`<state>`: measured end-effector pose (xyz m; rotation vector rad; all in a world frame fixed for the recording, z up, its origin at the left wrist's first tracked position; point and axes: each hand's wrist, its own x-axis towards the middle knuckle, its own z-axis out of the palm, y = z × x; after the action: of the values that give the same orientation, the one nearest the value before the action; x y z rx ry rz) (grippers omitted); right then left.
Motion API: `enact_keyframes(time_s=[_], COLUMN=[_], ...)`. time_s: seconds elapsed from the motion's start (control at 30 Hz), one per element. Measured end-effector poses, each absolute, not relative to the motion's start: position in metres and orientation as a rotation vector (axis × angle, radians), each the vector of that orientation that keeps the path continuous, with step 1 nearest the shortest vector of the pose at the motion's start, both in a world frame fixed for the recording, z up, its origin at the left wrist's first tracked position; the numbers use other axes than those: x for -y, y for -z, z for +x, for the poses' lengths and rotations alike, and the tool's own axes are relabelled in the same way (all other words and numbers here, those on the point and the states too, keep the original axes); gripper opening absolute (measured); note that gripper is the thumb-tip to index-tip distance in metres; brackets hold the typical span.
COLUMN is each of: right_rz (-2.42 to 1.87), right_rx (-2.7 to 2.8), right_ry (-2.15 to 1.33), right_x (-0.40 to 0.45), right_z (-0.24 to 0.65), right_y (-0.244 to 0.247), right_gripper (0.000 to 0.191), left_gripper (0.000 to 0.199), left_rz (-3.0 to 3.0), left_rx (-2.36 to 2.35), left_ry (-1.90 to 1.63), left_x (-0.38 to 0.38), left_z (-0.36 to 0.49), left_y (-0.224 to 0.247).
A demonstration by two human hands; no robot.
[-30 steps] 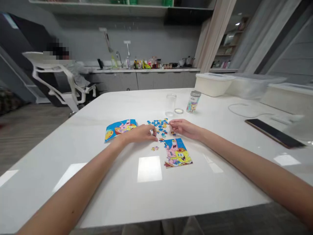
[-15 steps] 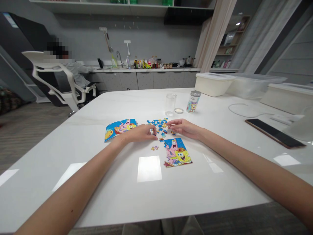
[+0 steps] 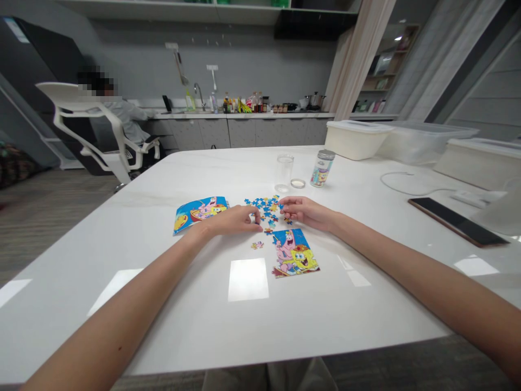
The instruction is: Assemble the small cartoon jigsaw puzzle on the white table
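Observation:
A heap of loose blue puzzle pieces [image 3: 266, 205] lies mid-table between my two hands. My left hand [image 3: 240, 220] rests at the heap's left side, fingers curved and thumb apart, with nothing visible in it. At the right edge, my right hand [image 3: 303, 210] is closed in a pinch on a small blue puzzle piece [image 3: 281, 207], partly covered by the fingertips. Nearer me lies a joined section of puzzle [image 3: 295, 252] with a pink starfish and a yellow sponge figure. Left of it sits a small pair of pieces [image 3: 257, 245]. A curled picture sheet [image 3: 199, 212] is partly behind my left hand.
Beyond the heap stand a clear jar [image 3: 284, 172], a round lid [image 3: 298, 183] and a printed canister [image 3: 323, 168]. To the right are a phone [image 3: 456, 220], a white cable [image 3: 415, 185] and storage boxes [image 3: 356, 140]. A person [image 3: 126, 119] sits at the far left.
My right hand's fingers have drawn closer together and shifted slightly right, with a blue piece now showing at the fingertips. My left hand has hardly moved.

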<state>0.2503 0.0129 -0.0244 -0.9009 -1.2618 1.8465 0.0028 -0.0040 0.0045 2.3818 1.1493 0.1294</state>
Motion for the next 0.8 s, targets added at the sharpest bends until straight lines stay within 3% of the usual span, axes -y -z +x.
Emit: enact_keyframes(time_s=[0.2, 0.8], right_rz=[-0.966, -0.885], right_rx=[1.281, 1.316], right_ry=[-1.804, -1.792], right_x=[-0.0111, -0.0119], right_z=[0.2477, 0.2512], right_y=[0.0210, 0.0253], right_gripper=[0.012, 0.020], left_gripper=[0.027, 0.028], left_rz=[2.384, 2.384], left_rx=[-1.142, -1.172], left_ry=[-0.115, -0.098], left_x=[0.0019, 0.0054], left_z=[0.0019, 0.0088], left_y=[-0.0025, -0.0062])
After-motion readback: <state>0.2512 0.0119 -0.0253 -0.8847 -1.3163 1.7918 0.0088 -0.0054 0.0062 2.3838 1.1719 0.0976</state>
